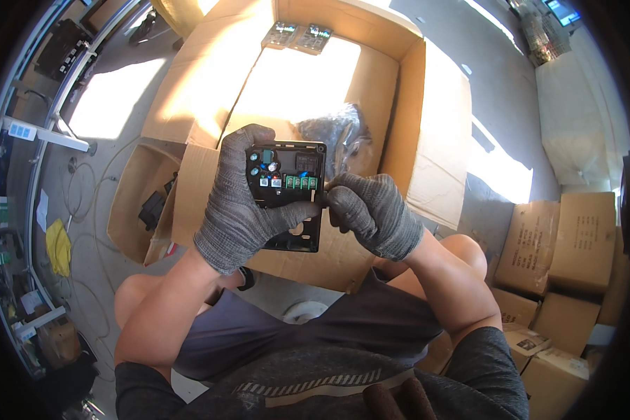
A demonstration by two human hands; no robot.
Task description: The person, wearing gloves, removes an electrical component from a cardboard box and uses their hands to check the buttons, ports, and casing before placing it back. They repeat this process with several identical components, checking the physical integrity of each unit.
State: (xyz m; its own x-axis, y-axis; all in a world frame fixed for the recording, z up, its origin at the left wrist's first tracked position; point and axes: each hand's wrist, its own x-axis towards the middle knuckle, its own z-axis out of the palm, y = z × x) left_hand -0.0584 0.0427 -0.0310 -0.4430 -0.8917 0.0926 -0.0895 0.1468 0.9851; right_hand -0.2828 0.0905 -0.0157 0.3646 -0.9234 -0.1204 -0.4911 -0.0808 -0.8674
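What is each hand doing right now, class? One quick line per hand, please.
Left hand: closed around the open black electronics case, holding it.
Right hand: closed, fingers curled by the case's right edge; whether it holds anything cannot be told.

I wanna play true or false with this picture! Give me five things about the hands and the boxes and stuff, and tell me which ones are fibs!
1. The left hand holds a black device. True.
2. The right hand is bare. False: it wears a grey glove, just like the left.
3. A shiny plastic bag lies in the big open box. True.
4. The yellow cloth is inside the big open box. False: the yellow cloth is outside it, over on the left.
5. Closed cardboard boxes are piled on the right side of the picture. True.
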